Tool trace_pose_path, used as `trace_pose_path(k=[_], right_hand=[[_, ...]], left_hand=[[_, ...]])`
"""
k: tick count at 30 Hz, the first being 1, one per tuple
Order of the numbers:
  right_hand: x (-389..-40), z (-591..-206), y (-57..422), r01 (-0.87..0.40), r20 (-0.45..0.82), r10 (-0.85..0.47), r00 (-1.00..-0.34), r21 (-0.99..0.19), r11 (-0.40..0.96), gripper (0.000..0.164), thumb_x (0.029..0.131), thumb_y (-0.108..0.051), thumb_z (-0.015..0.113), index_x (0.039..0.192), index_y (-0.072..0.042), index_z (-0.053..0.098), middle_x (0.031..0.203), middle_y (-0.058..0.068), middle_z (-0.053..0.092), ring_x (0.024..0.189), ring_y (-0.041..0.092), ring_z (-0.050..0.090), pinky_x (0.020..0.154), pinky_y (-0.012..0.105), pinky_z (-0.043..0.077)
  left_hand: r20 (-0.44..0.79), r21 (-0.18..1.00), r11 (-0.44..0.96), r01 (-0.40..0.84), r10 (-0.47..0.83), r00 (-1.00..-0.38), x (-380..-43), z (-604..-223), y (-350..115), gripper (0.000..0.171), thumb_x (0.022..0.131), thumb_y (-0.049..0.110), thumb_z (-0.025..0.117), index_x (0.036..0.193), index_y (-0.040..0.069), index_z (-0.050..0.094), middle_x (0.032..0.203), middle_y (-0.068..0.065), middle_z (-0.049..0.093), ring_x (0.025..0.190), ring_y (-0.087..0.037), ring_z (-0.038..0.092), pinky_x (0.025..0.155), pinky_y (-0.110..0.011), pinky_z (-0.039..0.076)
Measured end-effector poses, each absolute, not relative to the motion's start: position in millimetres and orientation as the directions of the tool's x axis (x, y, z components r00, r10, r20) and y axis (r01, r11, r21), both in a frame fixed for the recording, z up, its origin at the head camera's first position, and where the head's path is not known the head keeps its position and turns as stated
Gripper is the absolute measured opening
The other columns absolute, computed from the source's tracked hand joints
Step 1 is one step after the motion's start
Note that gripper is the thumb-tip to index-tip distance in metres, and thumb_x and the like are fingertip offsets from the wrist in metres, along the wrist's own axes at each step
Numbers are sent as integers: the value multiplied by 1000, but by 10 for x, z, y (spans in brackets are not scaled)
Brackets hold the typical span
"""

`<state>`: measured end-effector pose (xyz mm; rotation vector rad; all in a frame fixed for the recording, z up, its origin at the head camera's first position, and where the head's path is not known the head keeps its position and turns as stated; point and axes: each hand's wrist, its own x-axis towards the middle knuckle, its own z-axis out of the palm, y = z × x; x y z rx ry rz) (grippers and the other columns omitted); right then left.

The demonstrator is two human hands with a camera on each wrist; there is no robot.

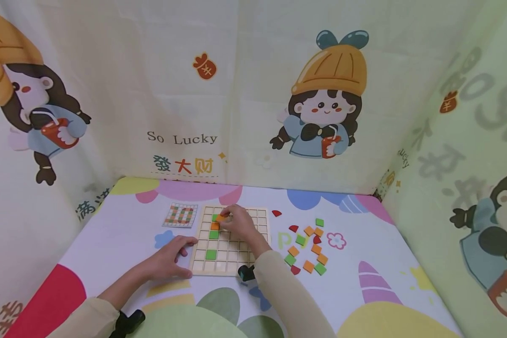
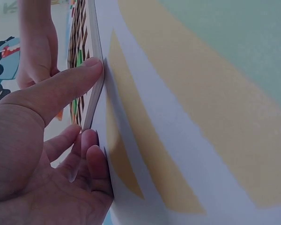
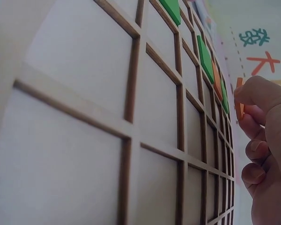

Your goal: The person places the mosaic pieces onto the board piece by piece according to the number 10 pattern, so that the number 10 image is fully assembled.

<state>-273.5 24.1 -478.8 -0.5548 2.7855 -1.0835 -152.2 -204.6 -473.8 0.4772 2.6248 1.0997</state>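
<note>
A pale wooden grid board (image 1: 232, 267) lies flat on the table. My left hand (image 1: 169, 258) rests at its left side, thumb and fingertips touching the edge, as the left wrist view also shows. Over the board's upper left part, my right hand (image 1: 238, 223) pinches an orange square tile (image 3: 240, 99) between thumb and index finger, tilted and lifted in the right wrist view. Beneath it, a column of squares holds a green tile (image 1: 214, 234), an orange tile (image 1: 215, 226) and another green tile at the top. Further down sits a separate green tile (image 1: 211, 254).
Left of the board lies a printed pattern card (image 1: 180, 215) with coloured squares. To the right, several loose tiles are scattered: orange squares (image 1: 308, 266), green squares (image 1: 319, 222) and red quarter-round pieces (image 1: 276, 213). Printed cloth walls (image 1: 253, 94) stand behind and at both sides of the table.
</note>
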Motion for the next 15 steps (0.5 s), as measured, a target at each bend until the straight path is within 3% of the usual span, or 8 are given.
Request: trace_pose_path(k=[15], right_hand=[[-2795, -4851, 108, -348, 47, -408, -912, -615, 707, 21, 85, -21, 70, 106, -16, 70, 104, -4, 62, 95, 13, 55, 90, 30, 48]], left_hand=[[-99, 732, 648, 210, 406, -909, -1536, -4757, -2063, 79, 72, 28, 85, 137, 10, 43, 116, -5, 46, 94, -16, 43, 70, -20, 38]])
